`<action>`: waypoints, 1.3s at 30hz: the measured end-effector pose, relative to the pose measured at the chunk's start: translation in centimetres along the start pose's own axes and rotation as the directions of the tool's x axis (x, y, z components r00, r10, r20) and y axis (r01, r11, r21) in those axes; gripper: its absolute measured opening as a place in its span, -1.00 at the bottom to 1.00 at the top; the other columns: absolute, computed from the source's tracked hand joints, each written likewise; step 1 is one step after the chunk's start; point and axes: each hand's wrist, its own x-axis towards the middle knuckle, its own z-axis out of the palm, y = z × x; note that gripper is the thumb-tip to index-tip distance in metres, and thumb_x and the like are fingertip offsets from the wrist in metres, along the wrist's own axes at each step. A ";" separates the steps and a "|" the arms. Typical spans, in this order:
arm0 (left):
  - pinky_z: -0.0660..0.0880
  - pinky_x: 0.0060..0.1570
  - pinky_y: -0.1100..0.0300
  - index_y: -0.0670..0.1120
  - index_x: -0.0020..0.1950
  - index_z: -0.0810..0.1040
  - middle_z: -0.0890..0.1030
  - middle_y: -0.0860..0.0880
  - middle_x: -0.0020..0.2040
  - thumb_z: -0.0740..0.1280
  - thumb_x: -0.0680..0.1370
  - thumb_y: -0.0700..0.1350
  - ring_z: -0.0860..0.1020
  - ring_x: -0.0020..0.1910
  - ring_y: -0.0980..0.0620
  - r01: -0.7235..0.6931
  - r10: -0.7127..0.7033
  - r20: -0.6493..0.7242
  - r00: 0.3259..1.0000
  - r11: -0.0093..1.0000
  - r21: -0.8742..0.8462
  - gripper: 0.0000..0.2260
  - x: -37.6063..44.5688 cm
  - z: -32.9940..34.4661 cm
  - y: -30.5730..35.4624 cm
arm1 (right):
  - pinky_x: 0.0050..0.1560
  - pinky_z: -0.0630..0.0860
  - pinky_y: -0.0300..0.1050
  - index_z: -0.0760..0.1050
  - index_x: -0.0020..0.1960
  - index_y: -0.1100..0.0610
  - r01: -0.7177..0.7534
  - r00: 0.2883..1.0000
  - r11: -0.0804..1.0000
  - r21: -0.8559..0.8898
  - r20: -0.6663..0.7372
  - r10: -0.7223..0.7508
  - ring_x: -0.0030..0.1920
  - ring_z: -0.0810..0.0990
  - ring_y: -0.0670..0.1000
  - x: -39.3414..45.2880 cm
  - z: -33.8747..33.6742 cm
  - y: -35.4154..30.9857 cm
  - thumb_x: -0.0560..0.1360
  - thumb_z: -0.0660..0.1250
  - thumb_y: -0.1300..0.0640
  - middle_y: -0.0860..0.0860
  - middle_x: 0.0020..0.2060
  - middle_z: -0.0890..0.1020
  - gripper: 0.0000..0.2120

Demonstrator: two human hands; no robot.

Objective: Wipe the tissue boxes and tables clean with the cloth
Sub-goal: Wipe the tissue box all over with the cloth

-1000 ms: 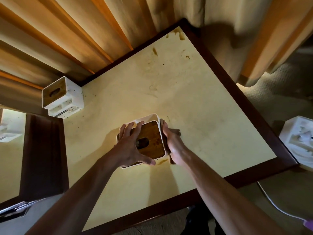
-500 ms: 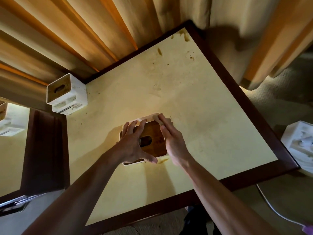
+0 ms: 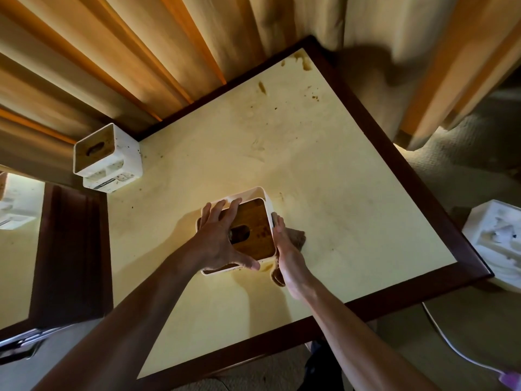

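A white tissue box with a brown wooden lid stands near the middle of the cream table. My left hand is spread over its lid and grips it, thumb on the near edge. My right hand presses a brown cloth against the box's right side; part of the cloth shows behind the hand and below the wrist. A second white tissue box with a wooden top sits at the table's far left corner. Brown stains mark the far corner of the table.
Curtains hang behind the table. A dark-framed second table lies to the left. A white moulded object and a white cable lie on the carpet at the right.
My right hand came off the lid's far right corner and slid down the box's right side with the cloth. The left hand stayed on the lid.
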 end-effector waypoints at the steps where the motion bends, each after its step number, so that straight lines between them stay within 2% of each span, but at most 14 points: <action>1: -0.08 0.53 -0.17 0.23 0.58 -0.28 -0.27 0.10 0.61 0.49 0.02 0.44 -0.35 0.57 -0.06 -0.005 0.005 -0.002 1.000 1.000 0.000 0.35 0.0 0.0 0.0 | 0.49 0.12 0.32 0.07 0.49 -0.36 -0.040 0.999 0.999 0.013 -0.008 0.040 0.54 0.17 0.07 0.5 -0.4 0.4 0.32 0.10 -0.62 -0.01 0.56 0.16 -0.19; 3: -0.08 0.53 -0.17 0.23 0.58 -0.28 -0.27 0.10 0.61 0.49 0.03 0.44 -0.35 0.57 -0.06 -0.014 0.013 -0.006 1.000 1.000 -0.002 0.34 0.0 -0.1 -0.1 | 0.45 0.24 0.30 0.13 0.48 -0.34 -0.086 0.995 0.995 0.053 -0.051 0.089 0.49 0.28 0.08 0.3 -0.5 -0.7 0.35 0.14 -0.57 -0.04 0.51 0.27 -0.24; 6: -0.08 0.52 -0.22 0.25 0.56 -0.35 -0.31 0.10 0.60 0.46 0.02 0.48 -0.36 0.57 -0.07 -0.024 0.025 -0.011 1.000 0.999 0.031 0.35 0.1 0.0 -0.2 | 0.26 0.53 0.11 0.26 0.47 -0.19 -0.035 0.988 0.995 0.094 -0.147 0.049 0.31 0.49 0.05 0.4 -0.6 -1.8 0.65 0.06 -0.16 -0.02 0.30 0.49 -0.60; 7: -0.07 0.52 -0.26 0.26 0.54 -0.40 -0.34 0.11 0.60 0.45 0.02 0.50 -0.37 0.56 -0.06 -0.026 0.026 -0.007 1.000 0.999 0.048 0.36 0.1 0.1 -0.3 | 0.20 0.57 0.05 0.30 0.46 -0.15 -0.031 0.983 0.995 0.090 -0.179 0.047 0.26 0.52 0.03 0.4 -0.7 -2.1 0.68 0.03 -0.05 -0.02 0.25 0.52 -0.64; 10: -0.11 0.46 -0.36 0.24 0.48 -0.52 -0.48 0.14 0.54 0.43 0.04 0.53 -0.43 0.54 -0.03 -0.042 0.039 0.028 0.999 0.992 0.123 0.38 0.1 -0.2 -0.8 | 0.18 0.58 0.08 0.42 0.39 -0.11 -0.023 0.971 0.997 0.073 -0.237 0.040 0.21 0.58 0.03 0.1 -1.3 -2.3 0.69 0.05 0.04 0.00 0.23 0.57 -0.67; 14: -0.21 0.48 -0.27 0.22 0.47 -0.54 -0.58 0.16 0.47 0.41 0.12 0.54 -0.46 0.52 0.05 -0.151 0.156 -0.006 0.988 0.966 0.212 0.33 -0.7 -0.9 -2.1 | 0.35 0.44 0.10 0.41 0.42 -0.07 -0.026 0.958 0.996 0.083 -0.284 0.048 0.30 0.51 0.01 -1.0 -3.6 -2.7 0.68 0.08 0.11 -0.04 0.32 0.53 -0.65; 18: -0.07 0.55 -0.20 0.17 0.56 -0.40 -0.15 0.06 0.64 0.50 0.15 0.47 -0.08 0.61 0.01 -0.140 0.152 -0.119 0.981 0.985 0.100 0.33 -1.6 -0.3 -2.4 | 0.38 0.41 0.08 0.45 0.36 -0.13 -0.013 0.949 0.999 0.033 -0.315 0.023 0.30 0.51 -0.02 -1.9 -4.3 -3.2 0.67 0.10 0.07 -0.10 0.29 0.55 -0.68; 22: 0.20 0.47 -0.20 0.19 0.56 -0.35 0.14 0.00 0.60 0.53 0.12 0.46 0.19 0.54 -0.10 -0.037 0.027 -0.220 0.975 0.999 -0.040 0.35 -2.4 0.3 -1.7 | 0.30 0.48 -0.01 0.47 0.35 -0.13 0.027 0.943 1.000 -0.004 -0.333 -0.027 0.22 0.56 -0.08 -2.8 -3.8 -4.3 0.67 0.12 0.05 -0.17 0.18 0.61 -0.69; 24: 0.24 0.45 -0.20 0.16 0.57 -0.33 0.20 -0.01 0.58 0.52 0.13 0.46 0.23 0.53 -0.12 0.049 -0.080 -0.269 0.960 0.992 -0.120 0.33 -2.6 0.7 -1.0 | 0.19 0.50 -0.13 0.47 0.34 -0.12 0.053 0.943 0.998 -0.019 -0.327 -0.057 0.14 0.58 -0.16 -3.2 -3.3 -5.1 0.67 0.12 0.07 -0.24 0.08 0.61 -0.70; 27: 0.32 0.39 -0.14 0.07 0.60 -0.30 0.34 -0.04 0.52 0.48 0.14 0.50 0.34 0.48 -0.14 0.182 -0.262 -0.336 0.904 0.951 -0.251 0.33 -2.4 1.1 0.2 | 0.05 0.55 -0.17 0.48 0.22 -0.20 0.086 0.940 0.995 -0.047 -0.326 -0.097 0.06 0.63 -0.18 -3.3 -2.9 -5.8 0.67 0.12 0.06 -0.25 0.02 0.64 -0.75; 30: 0.33 0.35 -0.14 0.01 0.61 -0.28 0.40 -0.15 0.47 0.43 0.17 0.54 0.38 0.44 -0.22 0.296 -0.409 -0.351 0.842 0.895 -0.334 0.33 -2.0 1.4 1.3 | 0.00 0.52 -0.25 0.47 0.32 -0.16 0.114 0.940 0.992 -0.049 -0.318 -0.124 0.07 0.61 -0.22 -3.5 -2.4 -6.3 0.67 0.13 0.01 -0.28 0.04 0.63 -0.73; 35: 0.38 0.26 -0.15 -0.02 0.59 -0.34 0.45 -0.24 0.39 0.35 0.17 0.59 0.45 0.35 -0.28 0.385 -0.519 -0.325 0.790 0.834 -0.396 0.33 -1.9 1.7 2.9 | -0.09 0.51 -0.36 0.44 0.36 -0.13 0.125 0.942 0.990 -0.060 -0.306 -0.138 0.03 0.60 -0.28 -4.0 -2.2 -6.7 0.67 0.13 0.03 -0.29 0.05 0.61 -0.71; 37: 0.40 0.24 -0.17 -0.03 0.58 -0.37 0.47 -0.25 0.37 0.32 0.16 0.61 0.48 0.32 -0.29 0.406 -0.545 -0.318 0.776 0.816 -0.411 0.34 -1.8 1.9 3.5 | -0.02 0.53 -0.33 0.45 0.37 -0.11 0.123 0.937 0.990 -0.069 -0.321 -0.139 0.07 0.59 -0.26 -4.1 -2.1 -6.6 0.67 0.13 0.05 -0.25 0.10 0.60 -0.70; 39: 0.45 0.22 -0.19 -0.03 0.57 -0.39 0.48 -0.27 0.35 0.29 0.17 0.61 0.50 0.29 -0.29 0.413 -0.556 -0.316 0.769 0.809 -0.418 0.33 -1.8 2.0 4.2 | 0.19 0.51 -0.20 0.45 0.38 -0.09 0.123 0.931 0.990 -0.074 -0.337 -0.141 0.19 0.55 -0.20 -4.0 -2.2 -6.3 0.67 0.14 0.05 -0.17 0.22 0.58 -0.69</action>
